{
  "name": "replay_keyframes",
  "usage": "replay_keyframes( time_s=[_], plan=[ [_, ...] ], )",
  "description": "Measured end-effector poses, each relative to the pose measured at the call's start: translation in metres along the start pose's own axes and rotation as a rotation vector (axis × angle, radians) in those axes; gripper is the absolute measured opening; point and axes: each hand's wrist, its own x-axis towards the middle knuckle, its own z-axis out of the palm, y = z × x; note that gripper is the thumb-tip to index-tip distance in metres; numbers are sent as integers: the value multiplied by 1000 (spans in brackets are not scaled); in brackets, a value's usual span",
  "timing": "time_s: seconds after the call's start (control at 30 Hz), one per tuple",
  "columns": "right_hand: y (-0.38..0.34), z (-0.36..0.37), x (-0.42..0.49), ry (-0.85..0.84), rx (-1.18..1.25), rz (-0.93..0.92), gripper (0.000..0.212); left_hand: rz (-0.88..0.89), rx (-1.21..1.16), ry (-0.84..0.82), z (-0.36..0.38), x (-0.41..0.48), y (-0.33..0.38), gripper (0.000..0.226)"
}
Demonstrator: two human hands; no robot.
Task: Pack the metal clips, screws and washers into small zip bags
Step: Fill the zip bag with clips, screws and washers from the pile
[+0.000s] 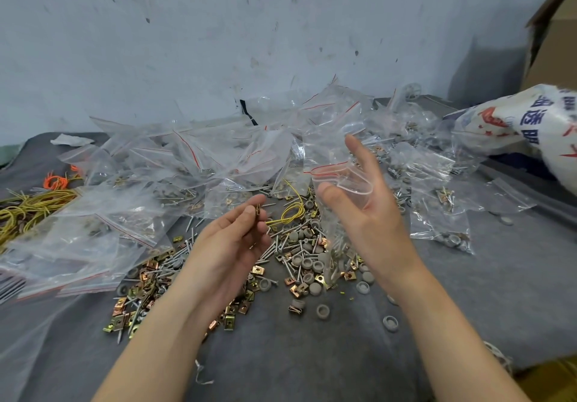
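Pinched in left grip: small brass-toned clip. Held pinched in right grip: clear zip bag, red-striped mouth agape.

Bright, diffuse light falls evenly; shadows on the grey surface are faint. A cardboard box throws a soft dark shadow on the wall at the right. Clear zip bags show small white glints. Wide-angle distortion bends the edges; corners blur slightly.
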Motion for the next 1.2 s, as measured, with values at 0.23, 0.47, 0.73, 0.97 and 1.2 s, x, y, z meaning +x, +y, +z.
replay_keyframes(
  time_s=[0.23,0.47,0.73,0.97,1.2],
  plan=[
    [2,3,-2,-41,-43,-2,69,56,10,3,9,-5,14,24],
    [4,11,-6,-72,-104,-60,79,663,856,-65,53,-22,48,19],
    [6,14,-7,-82,-115,-65,85,689,1043,-102,69,-26,45,18],
    [7,17,-2,-74,-113,-38,86,607,1348,-264,52,-36,41,20],
    [9,27,-4,-85,-200,-64,93,633,1459,-171,38,-32,46,8]
  ],
)
